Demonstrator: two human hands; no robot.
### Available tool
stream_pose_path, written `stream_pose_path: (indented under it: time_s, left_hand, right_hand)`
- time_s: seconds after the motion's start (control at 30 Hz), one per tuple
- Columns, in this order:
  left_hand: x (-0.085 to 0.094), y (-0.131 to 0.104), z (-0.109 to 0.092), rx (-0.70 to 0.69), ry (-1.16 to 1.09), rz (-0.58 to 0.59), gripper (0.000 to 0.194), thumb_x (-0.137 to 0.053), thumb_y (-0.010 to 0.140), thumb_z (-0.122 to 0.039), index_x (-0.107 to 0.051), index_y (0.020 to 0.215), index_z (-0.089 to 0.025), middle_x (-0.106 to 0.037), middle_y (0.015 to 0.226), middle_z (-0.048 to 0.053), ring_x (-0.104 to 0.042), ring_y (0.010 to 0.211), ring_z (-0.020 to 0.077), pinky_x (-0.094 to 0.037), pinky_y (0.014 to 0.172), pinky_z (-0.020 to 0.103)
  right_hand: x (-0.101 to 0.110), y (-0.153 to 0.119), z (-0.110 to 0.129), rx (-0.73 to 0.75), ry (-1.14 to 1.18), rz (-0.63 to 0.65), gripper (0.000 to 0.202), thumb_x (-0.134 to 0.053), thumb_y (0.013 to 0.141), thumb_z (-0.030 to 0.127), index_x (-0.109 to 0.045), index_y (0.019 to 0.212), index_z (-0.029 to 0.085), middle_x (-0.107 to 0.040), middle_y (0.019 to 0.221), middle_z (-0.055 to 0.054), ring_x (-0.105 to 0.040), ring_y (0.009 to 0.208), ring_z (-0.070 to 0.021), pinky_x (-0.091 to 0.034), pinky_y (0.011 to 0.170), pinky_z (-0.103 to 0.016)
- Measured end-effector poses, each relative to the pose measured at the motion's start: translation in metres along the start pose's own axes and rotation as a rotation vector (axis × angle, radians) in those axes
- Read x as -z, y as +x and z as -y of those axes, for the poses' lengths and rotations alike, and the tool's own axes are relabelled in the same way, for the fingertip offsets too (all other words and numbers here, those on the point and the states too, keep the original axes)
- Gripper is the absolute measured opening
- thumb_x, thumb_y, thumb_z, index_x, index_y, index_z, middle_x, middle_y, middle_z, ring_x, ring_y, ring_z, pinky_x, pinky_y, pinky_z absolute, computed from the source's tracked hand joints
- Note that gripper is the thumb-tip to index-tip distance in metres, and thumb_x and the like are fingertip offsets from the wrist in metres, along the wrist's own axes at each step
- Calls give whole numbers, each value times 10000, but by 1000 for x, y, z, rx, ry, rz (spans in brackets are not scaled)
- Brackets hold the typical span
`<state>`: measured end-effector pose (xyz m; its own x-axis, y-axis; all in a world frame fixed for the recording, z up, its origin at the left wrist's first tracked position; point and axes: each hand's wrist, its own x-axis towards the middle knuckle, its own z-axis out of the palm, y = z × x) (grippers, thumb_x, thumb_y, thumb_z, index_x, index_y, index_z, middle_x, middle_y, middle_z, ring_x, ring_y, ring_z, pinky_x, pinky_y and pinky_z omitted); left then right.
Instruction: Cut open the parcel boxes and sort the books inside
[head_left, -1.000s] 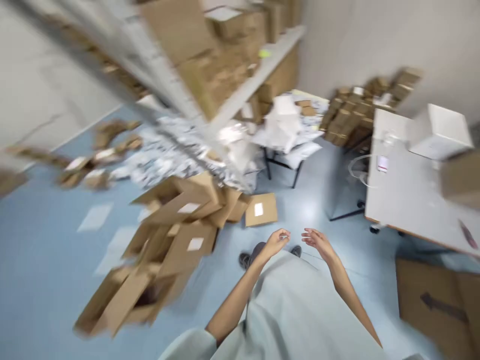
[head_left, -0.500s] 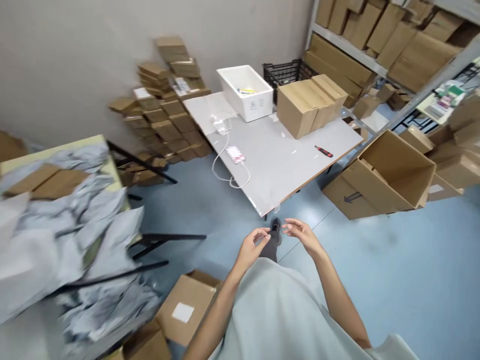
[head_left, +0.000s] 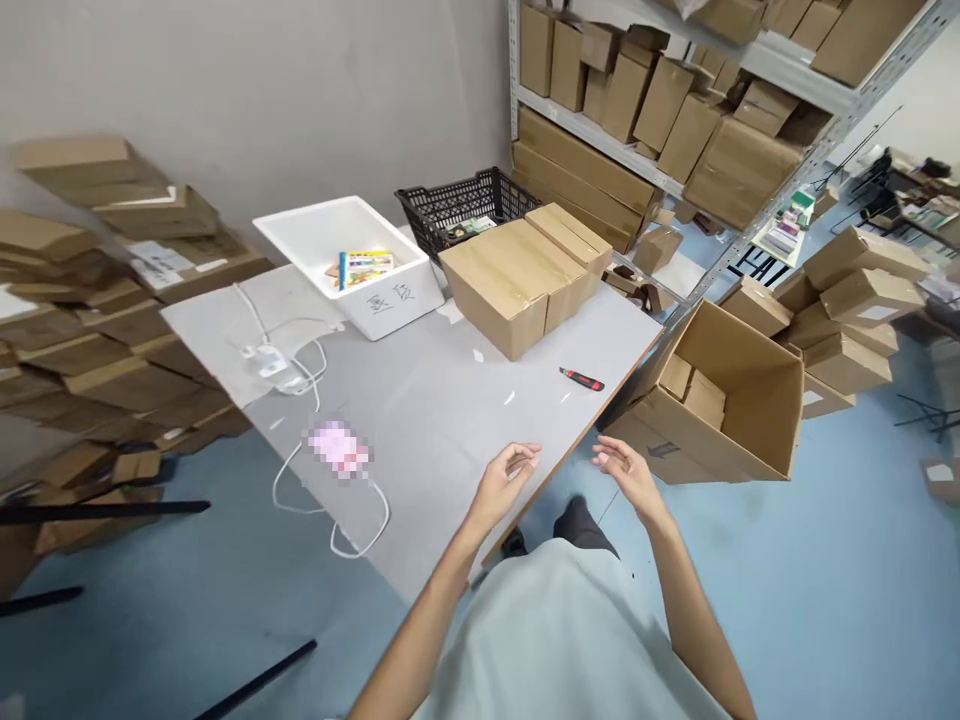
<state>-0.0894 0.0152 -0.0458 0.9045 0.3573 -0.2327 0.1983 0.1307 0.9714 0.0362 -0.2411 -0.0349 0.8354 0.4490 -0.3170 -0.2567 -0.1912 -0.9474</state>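
Observation:
My left hand [head_left: 504, 487] hangs over the near edge of the grey table [head_left: 420, 420], fingers loosely curled and apart, holding nothing. Just off the table's right edge is my right hand [head_left: 628, 476], also empty with its fingers spread. Closest to both hands on the tabletop lies a red and black utility knife [head_left: 582, 379]. Behind it stand closed cardboard boxes [head_left: 517, 270], side by side. A white plastic bin [head_left: 397, 303] holds some colourful packets [head_left: 364, 268]. Toward the left edge, a blurred-out pinkish item [head_left: 339, 447] lies with a white cable [head_left: 386, 510] looping past the edge.
A large open carton [head_left: 720, 400] with smaller boxes inside stands on the floor right of the table. Behind are a black crate [head_left: 457, 205] and a metal shelf [head_left: 592, 125] full of boxes. Stacked flat boxes [head_left: 112, 340] line the left wall. Dark table legs [head_left: 262, 680] jut in lower left.
I have moved closer to the grey table, and the view has turned right. The table with the grey bags has left the view, except for its legs. Both hands stay empty.

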Motion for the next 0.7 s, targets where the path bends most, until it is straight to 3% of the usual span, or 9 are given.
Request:
stream_pose_path:
  time_s: [0.17, 0.27, 0.37, 0.47, 0.57, 0.7]
  left_hand:
    - [-33, 102, -28, -57, -3, -41, 253, -789, 918, -509, -683, 915, -279, -813, 1377, 136, -729, 1404, 340, -541, 1244, 517]
    - [-62, 164, -32, -36, -21, -105, 240, -756, 946, -500, -678, 913, -275, -809, 1392, 137, -729, 1408, 338, -543, 1242, 516]
    - [-93, 229, -38, 19, -29, -185, 278, -749, 970, -533, -729, 1072, -275, -792, 1458, 142, -714, 1449, 345, -536, 1260, 521]
    - [-115, 302, -50, 30, -66, -235, 517, -795, 957, -554, -716, 1384, -272, -712, 1605, 156, -656, 1539, 365, -526, 1283, 539]
    - [-123, 389, -70, -10, -117, -252, 780, -861, 915, -553, -612, 1592, -256, -557, 1770, 183, -539, 1650, 407, -493, 1317, 575]
    - [-126, 505, -104, 69, -147, -283, 1075, -964, 842, -479, -460, 1751, -205, -296, 1909, 234, -410, 1733, 434, -400, 1389, 556]
  right_hand:
    - [35, 141, -1, 41, 3, -91, 802, -974, 749, 664, -750, 1412, 272, -729, 1522, -194, -751, 1300, -376, -623, 1140, -570]
    - [52, 252, 16, 73, -54, -102, 981, -993, 698, 663, -679, 1538, 264, -585, 1692, -219, -653, 1461, -401, -590, 1202, -571]
    - [67, 375, 52, 117, -138, -58, 1081, -976, 714, 653, -585, 1649, 276, -477, 1787, -208, -583, 1545, -386, -543, 1269, -551]
    - [81, 497, 93, 197, -210, -43, 1133, -922, 779, 659, -474, 1732, 241, -422, 1817, -221, -543, 1590, -359, -511, 1303, -509]
    - [91, 602, 126, 264, -303, -46, 1168, -859, 834, 710, -406, 1767, 172, -392, 1832, -249, -481, 1654, -359, -460, 1343, -496]
    - [98, 692, 150, 371, -417, -22, 1041, -774, 894, 787, -524, 1673, 143, -615, 1679, -253, -506, 1633, -394, -442, 1340, -554]
